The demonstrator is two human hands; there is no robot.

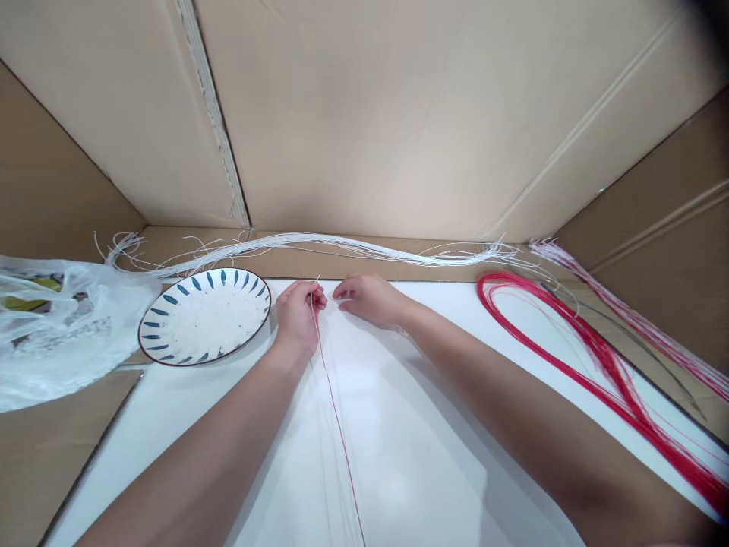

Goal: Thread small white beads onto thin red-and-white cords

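Note:
My left hand is closed in a pinch near the far edge of the white board, with a thin red cord and a white cord between its fingers. A short white end sticks up past the fingertips. The red cord runs from there down toward me, off the bottom of the view. Just to the right, my right hand is bent toward the left one, with a small gap between thumb and forefinger. Nothing shows clearly in it.
Left of my hands stands an oval plate with small bits on it, beside a clear plastic bag. White cords stretch along the back. Red cords and a pink-and-white bundle lie right. Cardboard walls surround the board.

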